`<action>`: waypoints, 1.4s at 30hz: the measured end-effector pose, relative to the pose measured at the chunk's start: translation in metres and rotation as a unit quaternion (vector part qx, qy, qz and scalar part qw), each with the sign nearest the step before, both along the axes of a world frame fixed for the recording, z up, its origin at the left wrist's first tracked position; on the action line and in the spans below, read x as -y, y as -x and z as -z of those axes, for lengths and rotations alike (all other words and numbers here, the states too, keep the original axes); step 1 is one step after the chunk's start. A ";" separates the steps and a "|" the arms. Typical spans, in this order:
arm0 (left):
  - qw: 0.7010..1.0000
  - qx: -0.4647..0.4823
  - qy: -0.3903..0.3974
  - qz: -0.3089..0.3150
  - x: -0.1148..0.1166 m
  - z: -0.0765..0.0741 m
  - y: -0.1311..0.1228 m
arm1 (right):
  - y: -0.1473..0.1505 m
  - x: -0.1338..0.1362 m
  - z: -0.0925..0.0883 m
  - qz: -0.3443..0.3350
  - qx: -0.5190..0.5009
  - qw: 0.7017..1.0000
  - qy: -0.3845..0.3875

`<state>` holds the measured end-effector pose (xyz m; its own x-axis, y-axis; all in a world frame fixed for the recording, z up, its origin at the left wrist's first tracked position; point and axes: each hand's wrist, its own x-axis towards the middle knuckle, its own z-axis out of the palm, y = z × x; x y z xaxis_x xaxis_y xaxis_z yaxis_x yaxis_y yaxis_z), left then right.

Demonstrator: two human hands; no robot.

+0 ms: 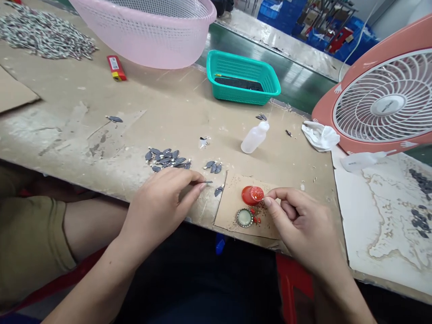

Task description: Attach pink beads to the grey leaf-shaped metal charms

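My left hand [168,198] pinches a small dark leaf-shaped piece [209,182] between thumb and forefinger, seen nearly edge-on. Just beyond it lie a pile of similar dark pieces [165,157] and a smaller group [213,167]. One single piece [218,191] rests by the edge of a cardboard square [225,211]. On that square stands a small red cup [252,195], its top speckled. The fingertips of my right hand [297,216] are pinched beside the cup; whatever they hold is too small to name. A bottle cap [245,218] and red bits [256,220] lie nearby.
A translucent squeeze bottle [255,137] stands beyond the cardboard. Behind it are a green basket [243,94] and a pink basket [162,49]. An orange fan [324,112], crumpled tissue [320,136] and second bottle [362,161] are right. A red box [116,68] lies back left.
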<state>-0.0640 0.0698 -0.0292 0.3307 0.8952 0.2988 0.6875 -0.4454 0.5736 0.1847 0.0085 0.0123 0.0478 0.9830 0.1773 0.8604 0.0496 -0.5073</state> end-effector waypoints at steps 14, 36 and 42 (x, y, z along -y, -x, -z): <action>0.978 0.205 0.031 -0.011 0.010 -0.001 0.002 | 0.004 -0.005 -0.004 -0.021 0.067 0.997 -0.014; 0.960 0.273 0.055 -0.022 0.018 -0.004 0.001 | -0.012 0.021 0.009 0.038 0.099 0.994 0.002; 0.938 0.317 0.139 0.008 0.027 -0.007 -0.006 | -0.015 0.029 0.021 0.061 0.082 0.995 0.008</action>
<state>-0.0576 0.0431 -0.0225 0.1794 0.9640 0.1964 0.1643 -0.2262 0.9601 0.1997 -0.0200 -0.0084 0.1377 0.9745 0.1772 0.9311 -0.0663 -0.3588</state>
